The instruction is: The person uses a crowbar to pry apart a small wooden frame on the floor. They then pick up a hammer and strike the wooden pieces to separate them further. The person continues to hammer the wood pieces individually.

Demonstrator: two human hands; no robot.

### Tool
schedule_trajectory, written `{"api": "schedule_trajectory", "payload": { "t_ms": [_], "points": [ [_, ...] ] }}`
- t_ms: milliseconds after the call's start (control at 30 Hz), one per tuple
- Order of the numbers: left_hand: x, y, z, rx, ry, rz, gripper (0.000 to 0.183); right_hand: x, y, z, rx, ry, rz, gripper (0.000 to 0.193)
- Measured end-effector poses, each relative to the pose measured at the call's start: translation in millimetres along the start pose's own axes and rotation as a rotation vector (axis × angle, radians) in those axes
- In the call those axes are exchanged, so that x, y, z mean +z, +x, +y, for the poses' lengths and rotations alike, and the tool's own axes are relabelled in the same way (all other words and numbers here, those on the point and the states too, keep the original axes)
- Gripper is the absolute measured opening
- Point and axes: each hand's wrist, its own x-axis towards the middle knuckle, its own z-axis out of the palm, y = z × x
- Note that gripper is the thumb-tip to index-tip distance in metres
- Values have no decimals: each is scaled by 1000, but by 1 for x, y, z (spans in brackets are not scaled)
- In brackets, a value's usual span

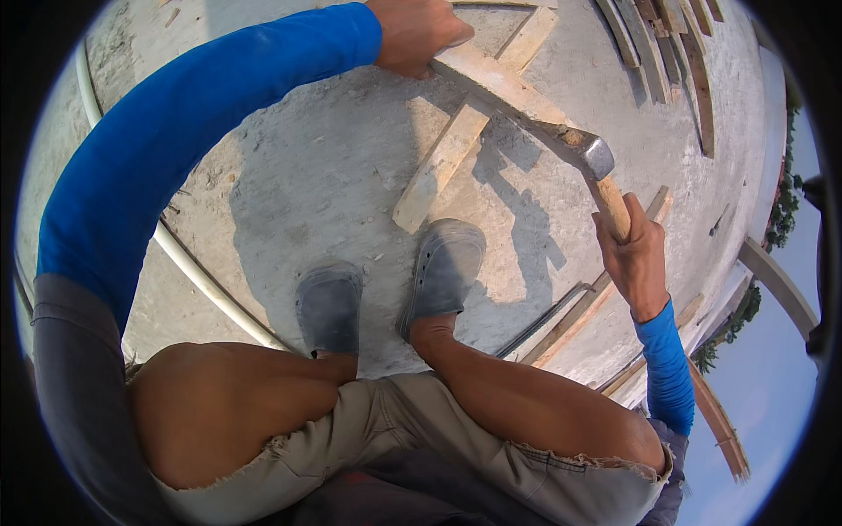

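My right hand [636, 259] is wrapped round the wooden handle of a hammer [598, 158]. The hammer's metal head is at the right end of a wooden board [500, 81]; I cannot tell whether the two touch. At the board's other end my left hand [419, 37] is closed on it, though some of the fingers are hidden. Beneath that board, a second wooden piece [441, 167] crosses at an angle, its near end lying on the concrete just ahead of my right shoe.
Several loose planks [671, 53] lie at the far right. More lumber [579, 320] rests beside my right leg. A pale pipe [206, 282] runs along the left side. My shoes [330, 302] stand on the dusty concrete floor [316, 175]. Greenery and sky show past the right edge.
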Motion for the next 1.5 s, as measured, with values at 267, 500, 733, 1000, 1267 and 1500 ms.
{"api": "schedule_trajectory", "payload": {
  "t_ms": [267, 500, 733, 1000, 1267, 1500],
  "points": [
    [1, 2, -2, 7, 3, 7, 53, -38, 80, 28, 330, 270, -609, 22],
    [7, 1, -6, -7, -24, 10, 53, 3, 28, 12, 36, 137, -114, 17],
    [6, 2, -5, -8, -23, 3, 53, 42, -4, -28, 199, 110, 115, 19],
    [10, 0, -5, -27, 10, -9, 53, 112, -34, -81, 403, 216, 329, 18],
    [6, 1, -5, -58, -4, -80, 50, 130, -32, -80, 392, 596, 415, 20],
    [-1, 5, -2, -119, -32, -210, 54, 118, -62, -71, 438, 1002, 303, 27]
  ]
}}
